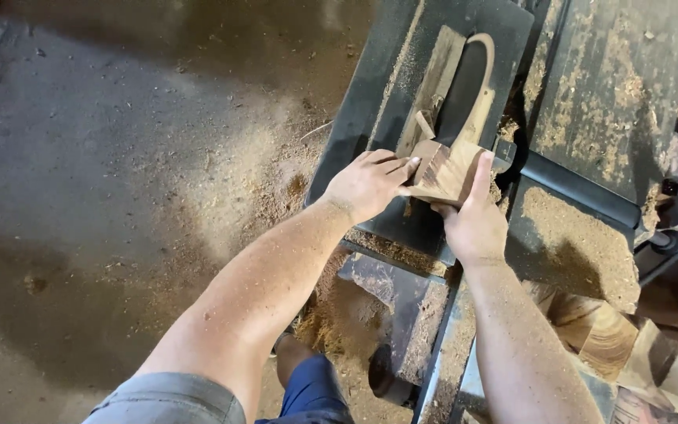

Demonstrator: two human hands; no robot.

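Where the dark metal bench [590, 102] of the saw carries it, the wooden block [445, 169] lies near the bench's near edge, just right of the pale insert strip [433, 82] that runs toward the far edge.

Block: small, wedge-like, striped grain, tilted, its near edge lifted off the bench surface.

Left hand [366, 184]: comes in from the left, palm down, fingers together and laid flat against the block's left side; fingertips touch the wood.

Right hand [476, 220]: comes from the near side, thumb and fingers closed round the block's right and near edges, one finger stretched up along its right side. Both hands are thus clamped on the same piece, close together.

Curved wooden piece [480, 86]: thin, hook-shaped, lying beyond the block toward the far edge, its lower end just beside the block.

Sawdust [574, 235]: thick on the right part of the bench and in a heap on the floor [103, 180] by the bench's left edge.

Open room: bare concrete floor to the left of the bench; bench surface beyond the curved piece unoccupied.

Wood offcuts [598, 330]: stacked below the bench's near right corner.
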